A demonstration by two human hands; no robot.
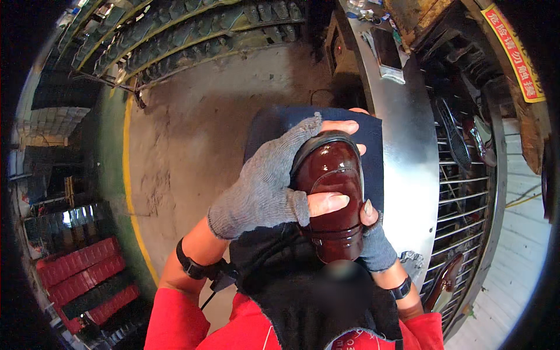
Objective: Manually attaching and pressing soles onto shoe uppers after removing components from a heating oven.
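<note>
The left hand (262, 184), in a grey fingerless glove, is curved around the toe side of a dark red shoe (332, 168), with its bare thumb lying on the upper. The right hand (376, 244), also gloved, holds the shoe near its lower end; its thumb is at the right edge, and its other fingers are hidden. The shoe is between both hands, in front of the body, above a dark blue cloth (274, 122).

About the progress, I judge that the shoe is mostly made: the upper has its shape, a narrow band crosses it, and the surface is already glossy. No tool is visible in the hands. What remains to do on it, I cannot tell from this view.

On the shoe I find no readable mark. The red shirt (175, 318) carries some white letters, partly covered. Beyond the metal table (411, 151) and the barred rack (464, 204), a red sign (508, 52) with yellow characters is clear to see, at the upper right
</note>
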